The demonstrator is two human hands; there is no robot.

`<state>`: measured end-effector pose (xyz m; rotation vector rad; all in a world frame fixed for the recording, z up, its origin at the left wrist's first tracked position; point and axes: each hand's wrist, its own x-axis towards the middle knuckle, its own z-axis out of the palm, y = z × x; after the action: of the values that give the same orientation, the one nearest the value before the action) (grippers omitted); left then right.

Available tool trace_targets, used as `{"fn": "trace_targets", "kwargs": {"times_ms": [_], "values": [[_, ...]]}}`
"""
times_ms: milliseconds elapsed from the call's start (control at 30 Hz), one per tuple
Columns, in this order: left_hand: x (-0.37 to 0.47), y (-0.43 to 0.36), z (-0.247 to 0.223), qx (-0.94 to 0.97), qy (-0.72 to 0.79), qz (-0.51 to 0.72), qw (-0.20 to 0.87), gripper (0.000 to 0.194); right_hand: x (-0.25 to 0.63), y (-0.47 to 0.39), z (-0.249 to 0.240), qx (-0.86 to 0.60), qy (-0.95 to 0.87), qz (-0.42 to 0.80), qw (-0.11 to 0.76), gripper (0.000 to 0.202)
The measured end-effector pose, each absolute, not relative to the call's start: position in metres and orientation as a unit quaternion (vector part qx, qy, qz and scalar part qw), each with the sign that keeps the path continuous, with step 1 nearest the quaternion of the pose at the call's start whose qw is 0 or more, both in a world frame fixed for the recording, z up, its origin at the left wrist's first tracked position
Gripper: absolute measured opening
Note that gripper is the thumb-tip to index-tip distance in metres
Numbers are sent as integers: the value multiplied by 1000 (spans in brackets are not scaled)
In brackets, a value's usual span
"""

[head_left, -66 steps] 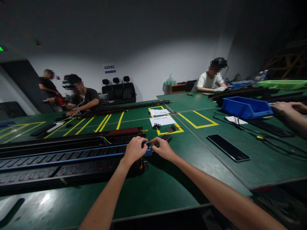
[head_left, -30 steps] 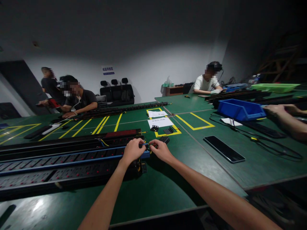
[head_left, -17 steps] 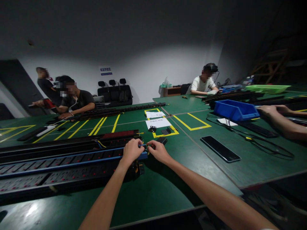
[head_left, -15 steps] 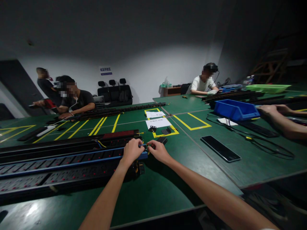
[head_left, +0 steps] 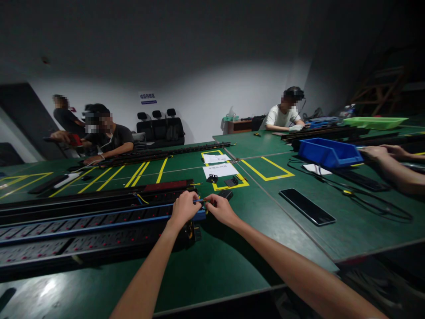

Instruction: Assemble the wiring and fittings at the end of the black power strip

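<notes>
Since half a second ago the red tool (head_left: 75,140) at far left has shifted a little rightward, while the person's own hands keep almost the same place. The left hand (head_left: 185,209) is clamped on a thin blue wire (head_left: 198,201) at the right end of the blue-edged strip (head_left: 99,220); the right hand (head_left: 222,210) meets the wire's right end, but whether it pinches it I cannot tell. A phone (head_left: 307,207) lies on the green table (head_left: 245,248)

Workshop, apparently: yellow-taped green bench (head_left: 295,239), blue bin (head_left: 314,153)
</notes>
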<state>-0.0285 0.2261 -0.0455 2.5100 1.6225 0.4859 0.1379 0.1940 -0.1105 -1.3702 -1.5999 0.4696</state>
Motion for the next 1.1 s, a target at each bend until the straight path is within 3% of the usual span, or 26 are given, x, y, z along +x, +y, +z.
{"fn": "trace_targets", "kwargs": {"times_ms": [1100], "values": [[-31,226,-45,830,536,147,49,20,137,193,-112,-562,-658,185,466,23]]}}
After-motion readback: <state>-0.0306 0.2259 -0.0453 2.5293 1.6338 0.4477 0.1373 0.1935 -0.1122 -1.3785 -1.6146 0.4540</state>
